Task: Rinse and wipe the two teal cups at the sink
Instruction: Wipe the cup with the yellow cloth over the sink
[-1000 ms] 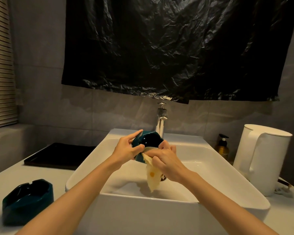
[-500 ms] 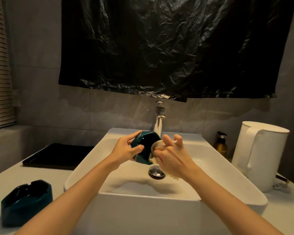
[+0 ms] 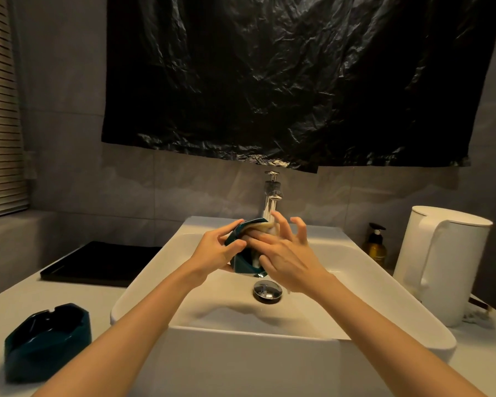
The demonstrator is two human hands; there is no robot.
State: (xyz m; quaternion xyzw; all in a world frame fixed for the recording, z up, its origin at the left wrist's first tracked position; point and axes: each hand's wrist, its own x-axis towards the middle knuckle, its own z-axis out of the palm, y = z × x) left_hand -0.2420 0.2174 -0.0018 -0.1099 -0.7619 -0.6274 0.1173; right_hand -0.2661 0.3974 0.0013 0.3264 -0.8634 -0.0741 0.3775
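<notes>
Over the white sink (image 3: 143, 299), my left hand (image 3: 215, 252) grips a teal cup (image 3: 242, 265), tilted on its side with its mouth toward my right hand. My right hand (image 3: 284, 253) pushes a pale yellow cloth (image 3: 262, 226) into the cup's mouth; its thumb and lower fingers are tucked inside, the upper fingers spread and curled in the air. Most of the cloth is hidden in the cup. A second teal cup (image 3: 48, 340) stands on the counter at the lower left.
A chrome faucet (image 3: 271, 200) rises behind the cup, and the drain plug (image 3: 267, 290) lies below my hands. A black tray (image 3: 98, 265) sits left of the sink. At the right stand a white kettle (image 3: 441, 262) and a soap bottle (image 3: 376, 244). Black plastic covers the wall.
The cloth, which hung down from the cup a second ago, is now stuffed into the cup's mouth. My right hand moved up and into the cup; the left hand keeps its grip.
</notes>
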